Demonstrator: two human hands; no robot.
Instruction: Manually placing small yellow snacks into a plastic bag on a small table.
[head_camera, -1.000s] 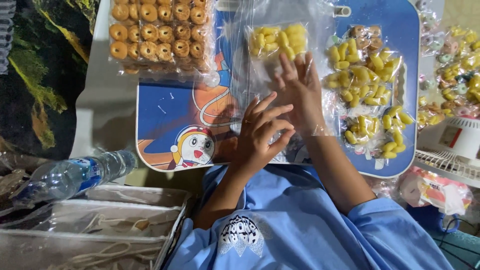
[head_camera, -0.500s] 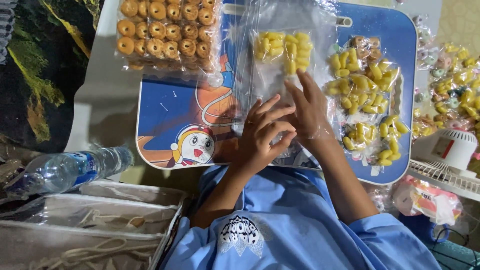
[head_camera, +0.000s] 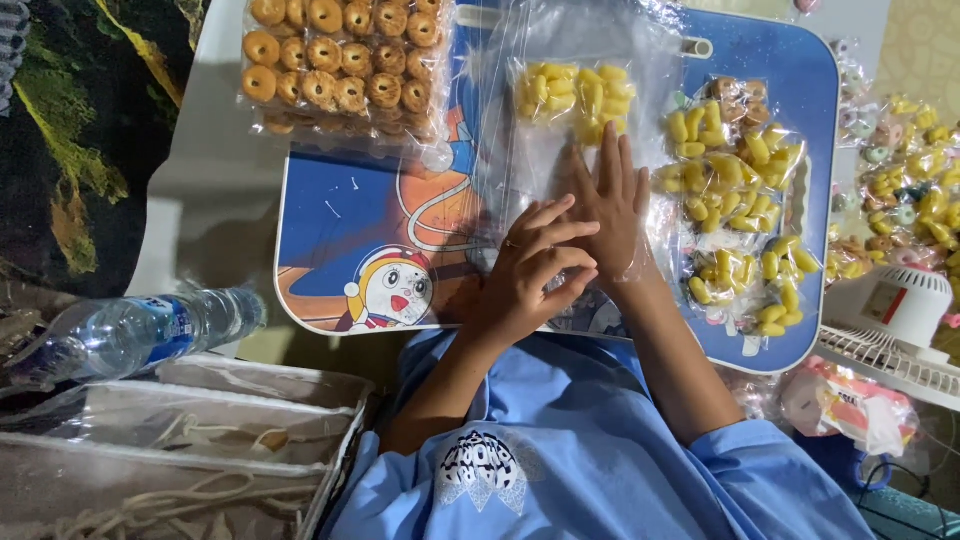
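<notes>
Hands at work on a clear plastic bag (head_camera: 545, 150) that lies flat on a blue lap tabletop with a printed cartoon figure (head_camera: 340, 220). Right hand (head_camera: 610, 205) rests palm-down on the bag, fingers (head_camera: 608, 150) straight and held together, their tips touching the cluster of small yellow puffed snacks (head_camera: 575, 90) gathered at the far end of the bag. Left hand (head_camera: 530, 270) sits just beside the right, nearer the body, fingers (head_camera: 560, 232) curled and slightly apart, pressing the near part of the same bag; whether they pinch the plastic cannot be told.

Right of the bag, on the same tabletop, lies a heap of filled clear packets of yellow and brown snacks (head_camera: 735, 200), close to the right wrist. At the far left corner sits a large clear pack of round brown biscuits in rows (head_camera: 345, 65), well apart from both hands. Off the tabletop: a clear plastic water bottle with a blue label (head_camera: 135, 335) lying on its side at left, a transparent box holding pale cords (head_camera: 180, 450) below it, a white fan (head_camera: 900, 320) at right, and more packets of mixed coloured snacks (head_camera: 915, 170) beyond the right edge. Blue shirt (head_camera: 600, 450) fills the foreground.
</notes>
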